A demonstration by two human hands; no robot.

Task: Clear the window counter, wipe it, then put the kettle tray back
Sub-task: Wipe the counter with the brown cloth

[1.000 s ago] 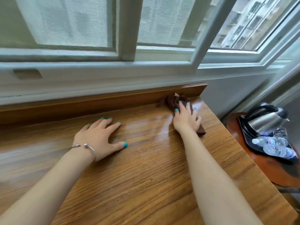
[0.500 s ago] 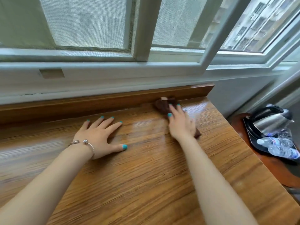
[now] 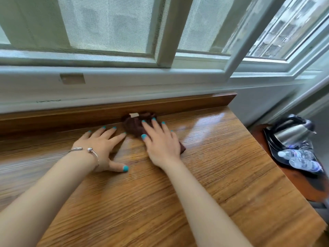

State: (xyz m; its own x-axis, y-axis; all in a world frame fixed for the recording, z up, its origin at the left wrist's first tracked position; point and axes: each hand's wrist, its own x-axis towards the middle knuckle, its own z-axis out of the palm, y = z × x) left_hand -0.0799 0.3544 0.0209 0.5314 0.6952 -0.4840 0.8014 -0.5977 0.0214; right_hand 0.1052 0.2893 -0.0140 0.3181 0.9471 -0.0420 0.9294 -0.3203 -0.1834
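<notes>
Hands at work on a wooden window counter (image 3: pixel 213 175) below a white-framed window (image 3: pixel 160 41). At left, the person's left hand (image 3: pixel 103 147), a silver bracelet (image 3: pixel 87 151) at the wrist, lies flat on the bare wood, fingers straight and spread apart, thumb out to the side. Just beside it, the right hand (image 3: pixel 161 141) presses down on a dark brown cloth (image 3: pixel 132 124), its fingers straight and slightly apart on top of the fabric rather than curled round it. The cloth is bunched against the raised wooden ledge (image 3: pixel 89 113) at the back of the counter, a pale tag showing at its far edge and one corner sticking out from under the heel of the hand. At far right, off the counter and lower down, a black kettle tray (image 3: pixel 272 148) sits on a round reddish side table (image 3: pixel 302 182); it carries a steel kettle (image 3: pixel 292 134) and two plastic water bottles (image 3: pixel 300 160) lying on their sides.
</notes>
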